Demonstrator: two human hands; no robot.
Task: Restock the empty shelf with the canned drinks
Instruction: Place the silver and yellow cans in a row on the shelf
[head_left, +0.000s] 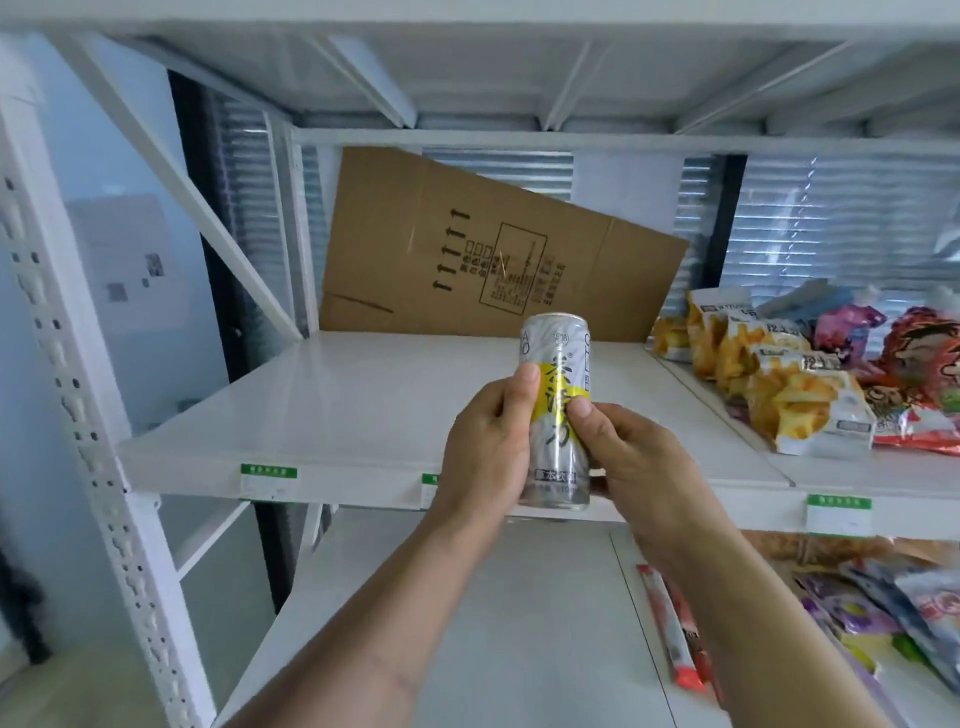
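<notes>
The white shelf (363, 395) stretches out just beyond the hands, bare across its left and middle span, its front lip level with the wrists. A flattened cardboard sheet (483, 249) leans tilted against the back, straight ahead of the hands and beyond them. If a can is pushed deep, it could nudge the sheet's lower edge and bring it sliding down over the row; that looks like the biggest hazard for the whole restock.

To the right of the hands, a heap of snack bags (800, 395) sits on the neighbouring section of the same shelf, close to the seam. Setting cans too far right could crowd or crush them, so I judge the row should begin toward the left or middle.

The can (558, 410) is upright in the air in front of the shelf lip, not yet over the board. The left hand (493, 441) wraps its left side with the thumb on the label; the right hand (639, 457) pinches it from the right, thumb on the yellow band. Both hands are closed round the one can. A smooth metal wall could slip as one hand lets go, and a tall narrow can set down tilted on the slick board may topple and roll off the front lip.
</notes>
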